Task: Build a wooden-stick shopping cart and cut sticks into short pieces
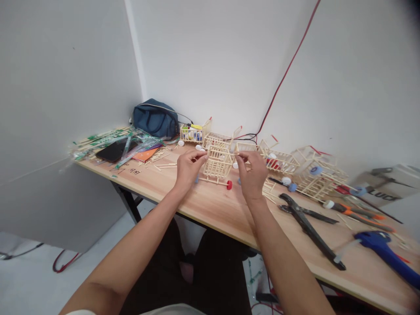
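A small cart [217, 168] built of pale wooden sticks stands at the front middle of the table between my hands. It has a slatted basket and bottle-cap wheels, one a red cap [229, 185]. My left hand [188, 169] is closed, thumb and forefinger pinching at the cart's upper left edge. On the opposite side, my right hand [253, 175] pinches at the upper right edge. Whether a separate thin stick lies between the fingertips is too small to tell. Blue caps show partly beside each hand.
Several similar stick carts [282, 161] line the wall. Black cutting pliers [308, 227], a blue glue gun [387, 251] and orange-handled pliers [364, 214] lie right. At left are a phone [113, 150], loose sticks [160, 155], plastic wrappers [98, 138] and a blue bag [155, 119].
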{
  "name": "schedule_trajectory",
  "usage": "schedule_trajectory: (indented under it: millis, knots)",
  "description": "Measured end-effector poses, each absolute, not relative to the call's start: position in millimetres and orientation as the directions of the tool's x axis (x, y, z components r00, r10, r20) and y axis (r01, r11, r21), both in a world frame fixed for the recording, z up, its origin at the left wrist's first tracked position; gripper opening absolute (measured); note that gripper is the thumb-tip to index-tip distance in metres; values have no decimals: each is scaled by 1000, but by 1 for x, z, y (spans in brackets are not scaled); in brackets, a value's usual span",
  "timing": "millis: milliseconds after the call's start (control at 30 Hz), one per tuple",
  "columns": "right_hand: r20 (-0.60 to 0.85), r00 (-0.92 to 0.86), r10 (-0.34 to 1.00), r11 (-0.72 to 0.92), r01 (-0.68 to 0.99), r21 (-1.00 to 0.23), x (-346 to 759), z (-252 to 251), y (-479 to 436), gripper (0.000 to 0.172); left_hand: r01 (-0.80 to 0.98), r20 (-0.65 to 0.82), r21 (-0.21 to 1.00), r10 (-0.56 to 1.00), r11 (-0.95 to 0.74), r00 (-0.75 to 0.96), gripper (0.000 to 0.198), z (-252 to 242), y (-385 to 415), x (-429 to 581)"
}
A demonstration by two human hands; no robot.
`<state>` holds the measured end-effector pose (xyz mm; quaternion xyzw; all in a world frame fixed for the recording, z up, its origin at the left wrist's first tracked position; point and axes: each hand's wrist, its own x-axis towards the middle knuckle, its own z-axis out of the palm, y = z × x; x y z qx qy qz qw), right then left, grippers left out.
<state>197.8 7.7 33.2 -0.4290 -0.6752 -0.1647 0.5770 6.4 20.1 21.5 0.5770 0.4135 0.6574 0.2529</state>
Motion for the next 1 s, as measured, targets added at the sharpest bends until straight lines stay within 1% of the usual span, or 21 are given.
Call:
schedule_trajectory:
  millis: [200,400,600,767,1000]
  knots:
    - [907,44,419,540,791,-288,198,32,8,19,153,548,836,813,-527,-195,13,20,22,7]
    - [919,39,392,551,790,-269,198,33,9,17,154,556,831,810,-535,-188,13,19,24,6]
    - [913,38,407,547,791,-276,198,33,8,17,149,566,824,806,-546,-175,12,20,24,7]
    - [920,31,390,549,795,-259,198,32,9,17,170,554,832,812,-529,-183,13,25,20,7]
    - [915,16,402,548,797,-254,199,31,8,19,187,541,839,819,-511,-192,19,30,13,7]
